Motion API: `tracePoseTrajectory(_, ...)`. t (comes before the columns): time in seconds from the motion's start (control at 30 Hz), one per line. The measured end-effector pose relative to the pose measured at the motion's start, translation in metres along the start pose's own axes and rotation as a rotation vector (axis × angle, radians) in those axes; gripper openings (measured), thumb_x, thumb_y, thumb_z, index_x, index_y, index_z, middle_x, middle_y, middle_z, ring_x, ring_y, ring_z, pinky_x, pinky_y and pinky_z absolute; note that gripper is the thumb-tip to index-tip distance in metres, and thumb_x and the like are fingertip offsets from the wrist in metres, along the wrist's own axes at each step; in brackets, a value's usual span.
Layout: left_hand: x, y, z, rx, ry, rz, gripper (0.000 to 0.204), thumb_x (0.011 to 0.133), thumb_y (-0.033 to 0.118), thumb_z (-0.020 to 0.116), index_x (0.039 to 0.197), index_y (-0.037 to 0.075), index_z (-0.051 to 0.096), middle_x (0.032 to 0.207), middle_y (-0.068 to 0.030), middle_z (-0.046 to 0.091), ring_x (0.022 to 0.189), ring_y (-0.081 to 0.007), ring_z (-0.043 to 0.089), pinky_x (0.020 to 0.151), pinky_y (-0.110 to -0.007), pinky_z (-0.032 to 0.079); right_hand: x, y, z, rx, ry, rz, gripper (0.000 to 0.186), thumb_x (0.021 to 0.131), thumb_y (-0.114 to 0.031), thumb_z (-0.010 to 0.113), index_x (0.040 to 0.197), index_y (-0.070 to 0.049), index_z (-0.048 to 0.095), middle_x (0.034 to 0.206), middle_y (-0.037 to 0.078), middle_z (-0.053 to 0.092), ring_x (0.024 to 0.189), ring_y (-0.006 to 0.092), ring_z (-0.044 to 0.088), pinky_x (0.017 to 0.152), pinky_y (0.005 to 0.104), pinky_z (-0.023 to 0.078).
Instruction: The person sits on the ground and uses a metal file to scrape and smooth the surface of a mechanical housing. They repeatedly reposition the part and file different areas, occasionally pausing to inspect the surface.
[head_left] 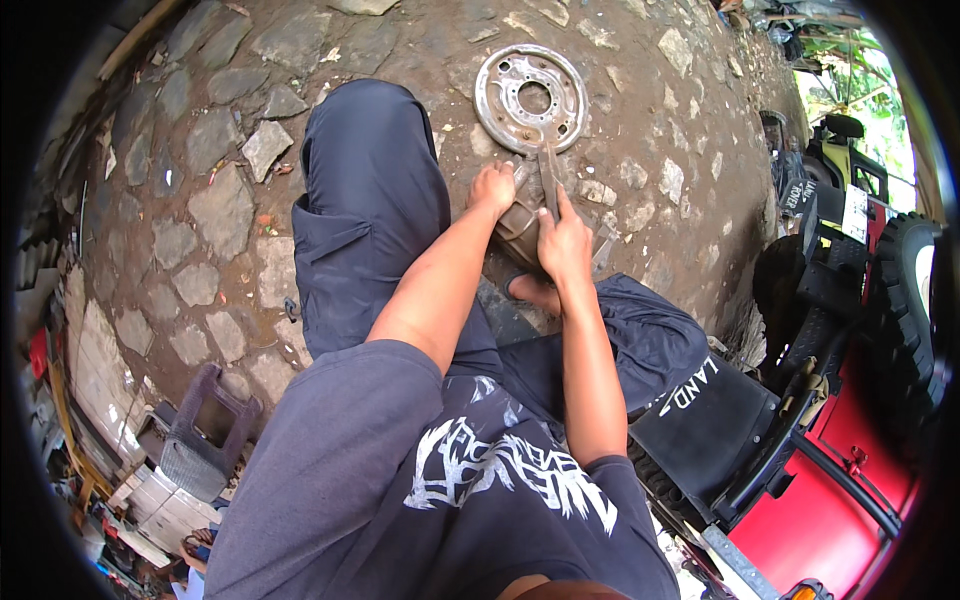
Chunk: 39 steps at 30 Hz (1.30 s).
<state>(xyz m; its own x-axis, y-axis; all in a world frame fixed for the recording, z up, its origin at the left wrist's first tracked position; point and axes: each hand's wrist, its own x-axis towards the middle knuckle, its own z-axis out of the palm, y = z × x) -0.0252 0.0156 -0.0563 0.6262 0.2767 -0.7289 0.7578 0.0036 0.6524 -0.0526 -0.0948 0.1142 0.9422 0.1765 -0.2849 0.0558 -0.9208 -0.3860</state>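
A round, worn metal plate (497, 73) with a large centre hole, like a brake backing plate, lies on the ground ahead of me. My right hand (566, 243) is closed round a long flat metal bar (548, 172). The bar's far end reaches the plate's near rim. My left hand (492, 188) is closed just short of that rim, left of the bar; what its fingers grip is hidden. Below and between both hands sits a bulky brown-grey metal piece (517, 220), partly covered by them.
Uneven stones set in dirt (222, 208) make up the ground. My bent legs (375, 170) flank the work. At right stands a red vehicle (820, 500) with a black mudflap (705, 440) and a large tyre (905, 310). A grey plastic stool (200, 445) is at lower left.
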Motion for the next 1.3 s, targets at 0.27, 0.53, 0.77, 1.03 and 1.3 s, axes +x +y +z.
tracePoseTrajectory(0.27,-0.003,0.003,-0.005,0.022,0.02,-0.03,0.06,0.103,0.048,0.042,0.148,0.01,0.057,0.151,-0.0173,0.055,0.14,-0.0369,0.051,0.118,-0.046,0.038,-0.035,-0.024,-0.045,-0.141,-0.167,0.081,0.056,0.099,-0.024,0.059,0.152,-0.008,0.051,0.105,0.033,0.07,0.103,0.0495,0.068,0.095,0.0554,0.052)
tracePoseTrajectory(0.53,0.003,-0.001,0.002,0.01,0.026,-0.016,0.06,0.102,0.048,0.043,0.149,0.013,0.057,0.153,-0.0158,0.054,0.141,-0.0372,0.05,0.119,-0.047,0.037,-0.036,-0.041,-0.082,-0.222,-0.256,0.095,0.047,0.098,-0.03,0.065,0.144,-0.021,0.062,0.115,0.029,0.071,0.112,0.0477,0.066,0.097,0.0531,0.052)
tracePoseTrajectory(0.77,-0.006,0.003,-0.001,-0.048,0.04,-0.002,0.063,0.103,0.045,0.043,0.146,0.001,0.056,0.153,-0.0202,0.053,0.145,-0.0363,0.046,0.121,-0.043,0.034,-0.038,-0.032,-0.06,-0.142,-0.196,0.095,0.048,0.099,-0.024,0.061,0.144,-0.009,0.06,0.111,0.033,0.07,0.108,0.0492,0.068,0.096,0.0523,0.053)
tracePoseTrajectory(1.03,-0.001,0.0,0.003,-0.005,0.078,0.009,0.061,0.102,0.05,0.04,0.144,0.009,0.059,0.15,-0.0184,0.056,0.14,-0.0393,0.05,0.116,-0.051,0.039,-0.041,-0.026,-0.006,-0.084,-0.134,0.102,0.056,0.101,-0.018,0.056,0.151,0.004,0.046,0.094,0.039,0.069,0.09,0.0543,0.069,0.087,0.057,0.054)
tracePoseTrajectory(1.3,0.009,-0.003,0.004,0.008,0.057,-0.005,0.06,0.102,0.048,0.042,0.147,0.01,0.058,0.15,-0.0172,0.056,0.14,-0.0385,0.051,0.117,-0.047,0.039,-0.047,-0.011,-0.001,0.004,-0.029,0.064,0.058,0.103,-0.017,0.052,0.154,0.007,0.038,0.094,0.034,0.071,0.095,0.0498,0.07,0.087,0.0536,0.052)
